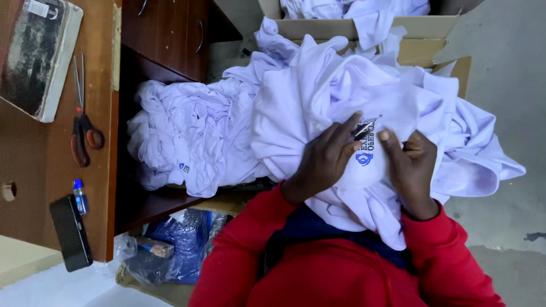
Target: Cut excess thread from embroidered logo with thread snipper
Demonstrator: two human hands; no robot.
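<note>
Wooden desk (96, 113) at nine o'clock carries scissors (82, 133) and a phone (70, 232). Centre, the left hand (324, 162) and right hand (410, 165) pinch a white shirt (318, 96); a cardboard box (421, 34) sits at one o'clock on grey floor (506, 85).

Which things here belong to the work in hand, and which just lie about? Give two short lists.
In use: white shirt with blue emblem, held by left hand and right hand; pile of white shirts; cardboard box.

Lying about: scissors, black phone, small bottle, book, blue plastic bag.
</note>
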